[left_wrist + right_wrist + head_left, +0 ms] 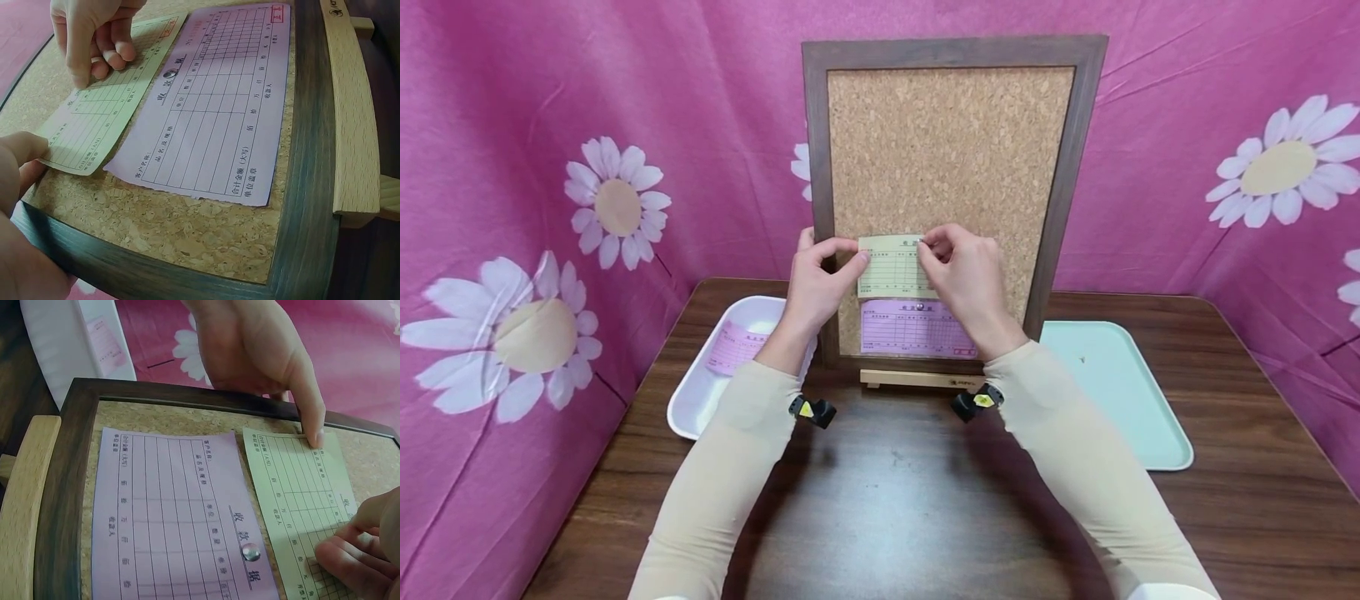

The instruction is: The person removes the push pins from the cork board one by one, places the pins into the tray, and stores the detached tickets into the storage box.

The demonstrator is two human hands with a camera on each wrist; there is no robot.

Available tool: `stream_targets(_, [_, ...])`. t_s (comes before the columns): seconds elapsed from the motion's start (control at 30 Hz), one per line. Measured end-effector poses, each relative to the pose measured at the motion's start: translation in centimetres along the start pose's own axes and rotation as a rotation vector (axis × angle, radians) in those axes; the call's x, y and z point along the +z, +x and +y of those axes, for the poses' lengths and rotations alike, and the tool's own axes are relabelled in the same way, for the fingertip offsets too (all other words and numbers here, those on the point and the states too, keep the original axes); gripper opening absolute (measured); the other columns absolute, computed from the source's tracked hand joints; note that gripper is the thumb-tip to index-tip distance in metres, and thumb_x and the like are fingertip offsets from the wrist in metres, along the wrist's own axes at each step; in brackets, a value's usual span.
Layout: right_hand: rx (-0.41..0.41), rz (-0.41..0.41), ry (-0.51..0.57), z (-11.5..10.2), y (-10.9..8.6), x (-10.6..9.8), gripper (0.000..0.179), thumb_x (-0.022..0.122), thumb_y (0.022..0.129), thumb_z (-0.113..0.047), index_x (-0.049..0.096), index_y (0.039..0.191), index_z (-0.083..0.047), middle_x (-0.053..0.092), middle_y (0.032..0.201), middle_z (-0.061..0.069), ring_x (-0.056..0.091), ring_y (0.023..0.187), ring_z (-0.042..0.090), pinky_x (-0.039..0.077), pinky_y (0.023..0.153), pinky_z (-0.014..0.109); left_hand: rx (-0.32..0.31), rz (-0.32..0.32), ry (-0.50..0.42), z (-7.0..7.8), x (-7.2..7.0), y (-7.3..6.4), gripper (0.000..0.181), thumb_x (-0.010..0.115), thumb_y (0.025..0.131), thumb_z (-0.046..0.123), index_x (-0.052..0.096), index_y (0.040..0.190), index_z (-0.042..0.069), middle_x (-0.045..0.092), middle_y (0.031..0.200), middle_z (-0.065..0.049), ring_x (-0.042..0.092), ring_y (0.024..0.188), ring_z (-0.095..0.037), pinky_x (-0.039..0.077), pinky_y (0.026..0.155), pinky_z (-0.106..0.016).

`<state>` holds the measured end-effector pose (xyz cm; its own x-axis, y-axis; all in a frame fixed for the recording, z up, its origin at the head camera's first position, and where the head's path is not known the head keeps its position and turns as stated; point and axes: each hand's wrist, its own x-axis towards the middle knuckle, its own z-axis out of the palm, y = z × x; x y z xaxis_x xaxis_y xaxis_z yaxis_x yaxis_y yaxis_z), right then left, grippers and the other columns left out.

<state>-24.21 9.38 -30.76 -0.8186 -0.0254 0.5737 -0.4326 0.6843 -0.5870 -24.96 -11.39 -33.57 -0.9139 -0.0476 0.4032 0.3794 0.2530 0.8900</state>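
A pale green receipt slip (887,271) lies against the cork board (951,150), just above a purple receipt slip (898,329). A silver thumbtack (250,552) fixes the purple one at its top middle. At the green slip's left edge, my left hand (820,279) pinches the paper between thumb and forefinger, its other fingers reaching behind the frame. My right hand (966,271) covers the green slip's right part. Its thumb and forefinger pinch a small shiny thumbtack (920,241) at the slip's top middle, mostly hidden by the fingertips.
The board's dark wooden frame (822,167) leans on a light wooden stand (917,379) on the brown table (880,500). To the left, a white tray (681,408) holds another purple slip (733,348). A mint green tray (1138,400) with a tiny object lies right.
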Motion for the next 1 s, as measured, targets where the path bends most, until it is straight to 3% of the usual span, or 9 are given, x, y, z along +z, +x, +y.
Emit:
stream_targets(0.13, [0.005,0.018,-0.027,-0.1,-0.1,0.3,0.015,0.073,0.099,-0.010,0.078,0.102,0.004,0.081,0.090,0.019,0.075,0.076,0.034,0.059,0.078,0.045,-0.023,-0.012,-0.001,-0.1,0.0,0.0,0.023,0.079,0.095,0.015,0.080,0.111,-0.002,0.043,0.158,-0.023,0.040,0.149,-0.035,0.034,0.126,-0.049])
stream_targets(0.27, [0.008,0.032,-0.048,-0.4,-0.3,0.4,0.016,0.072,0.099,-0.010,0.078,0.103,0.004,0.081,0.090,0.019,0.076,0.078,0.034,0.059,0.079,0.047,-0.047,-0.021,-0.007,-0.1,0.0,0.0,0.025,0.079,0.096,0.016,0.080,0.112,-0.003,0.034,0.169,-0.025,0.024,0.163,-0.038,0.023,0.134,-0.053])
stream_targets(0.57, [-0.020,0.066,-0.118,-1.0,-0.7,0.5,0.017,0.071,0.101,-0.012,0.080,0.104,0.003,0.082,0.092,0.018,0.077,0.080,0.036,0.057,0.082,0.050,-0.037,-0.024,-0.025,-0.1,-0.1,0.1,0.024,0.079,0.095,0.015,0.080,0.111,-0.003,0.036,0.168,-0.026,0.021,0.165,-0.036,0.021,0.135,-0.052])
stream_targets(0.67, [-0.030,0.074,-0.145,-1.2,-0.6,0.5,0.018,0.070,0.101,-0.011,0.081,0.103,0.002,0.083,0.093,0.017,0.078,0.082,0.036,0.057,0.083,0.051,-0.032,-0.027,-0.035,-0.1,-0.1,0.2,0.024,0.079,0.095,0.014,0.080,0.111,-0.003,0.043,0.163,-0.026,0.025,0.163,-0.037,0.023,0.134,-0.052])
stream_targets(0.87, [-0.055,0.063,-0.185,-1.5,-0.5,0.4,0.019,0.069,0.101,-0.012,0.083,0.104,0.001,0.083,0.096,0.016,0.079,0.085,0.036,0.058,0.087,0.054,-0.057,-0.041,-0.025,0.0,-0.3,0.5,0.021,0.079,0.094,0.016,0.082,0.107,-0.001,0.074,0.132,-0.023,0.011,0.169,-0.038,0.011,0.137,-0.051])
stream_targets(1.0, [-0.060,0.066,-0.180,-1.4,-0.6,0.2,0.019,0.070,0.102,-0.013,0.084,0.104,-0.001,0.083,0.098,0.015,0.080,0.087,0.036,0.056,0.088,0.056,-0.035,-0.051,0.020,0.0,-0.3,0.7,0.020,0.080,0.093,0.017,0.083,0.104,0.001,0.079,0.119,-0.020,0.025,0.165,-0.037,0.023,0.135,-0.046])
